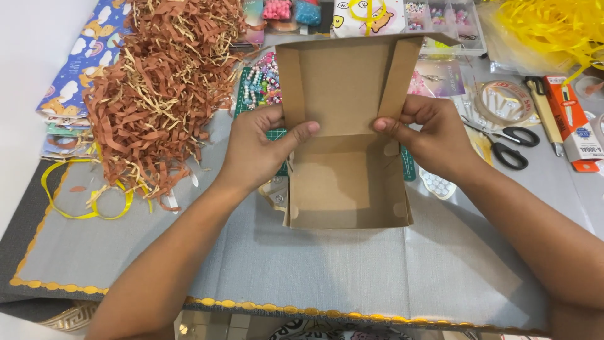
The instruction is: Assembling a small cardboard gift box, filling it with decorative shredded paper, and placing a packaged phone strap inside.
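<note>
Looking down from head height, two bare forearms reach forward over a grey woven table cover (340, 264) edged with gold scalloped trim. Between them sits a brown cardboard mailer box (347, 182), shallow and empty, its lid raised upright at the far side with two side flaps folded inward. The left hand (258, 148) pinches the box's left wall at the hinge line, thumb inside. The right hand (434, 135) grips the right flap the same way, fingers curled behind it. The hands are set apart, one clamped on each side of the box. The thin card looks light and fairly stiff, likely to crease if squeezed, so the folded edges near the hinge seem the firmest places to hold. Left of the box lies a heap of brown shredded paper filler (163, 94), with a loop of yellow ribbon (88, 195) nearer. To the right lie black-handled scissors (513, 146) and a roll of clear tape (503, 101). Beyond the lid are strings of coloured beads (263, 82).
</note>
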